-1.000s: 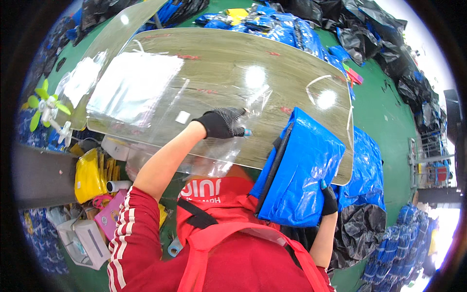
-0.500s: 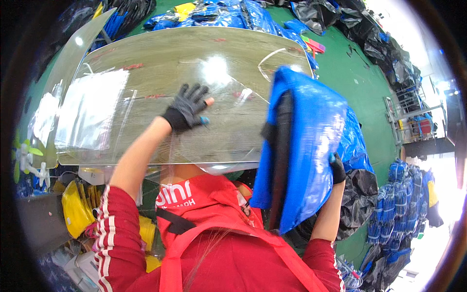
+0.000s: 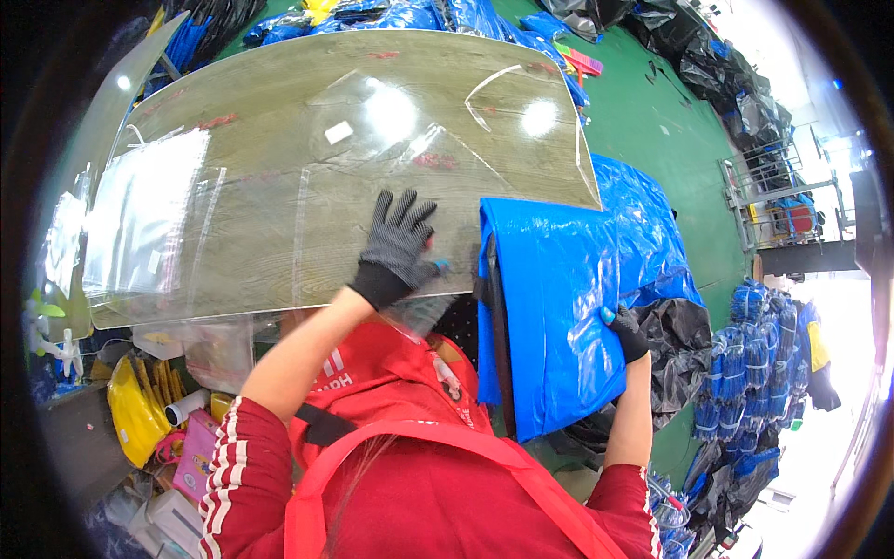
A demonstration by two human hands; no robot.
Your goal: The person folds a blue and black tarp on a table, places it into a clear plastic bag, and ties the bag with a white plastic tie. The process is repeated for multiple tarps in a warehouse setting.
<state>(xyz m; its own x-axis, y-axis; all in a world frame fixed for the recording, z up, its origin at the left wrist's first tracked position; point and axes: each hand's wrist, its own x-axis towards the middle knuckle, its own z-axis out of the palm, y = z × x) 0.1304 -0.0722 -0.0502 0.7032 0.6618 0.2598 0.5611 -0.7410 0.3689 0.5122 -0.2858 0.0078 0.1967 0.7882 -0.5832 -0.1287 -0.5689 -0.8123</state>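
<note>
My left hand (image 3: 399,242), in a dark knit glove with bare fingertips, lies with its fingers spread over a clear plastic bag (image 3: 321,219) near the front edge of the wood-patterned table (image 3: 251,88). My right hand (image 3: 626,334), gloved too, is closed on the right side of a folded blue plastic tarp bag (image 3: 559,307). A black strip (image 3: 501,345) runs down the left side of this bundle. The bundle hangs at the table's front right corner, its upper part overlapping the tabletop edge. Part of the right hand's grip is hidden behind the blue material.
A stack of clear bags (image 3: 149,219) lies at the table's left, beside an upright clear panel (image 3: 116,102). More blue bundles (image 3: 400,17) lie beyond the table. Black bundles (image 3: 675,349) sit to the right. Tied blue bundles (image 3: 745,363) and a metal rack (image 3: 778,200) stand farther right.
The blue bundle has swung from a steep tilt to a flatter position by the table's corner, its top now lower. My left hand has shifted right across the table.
</note>
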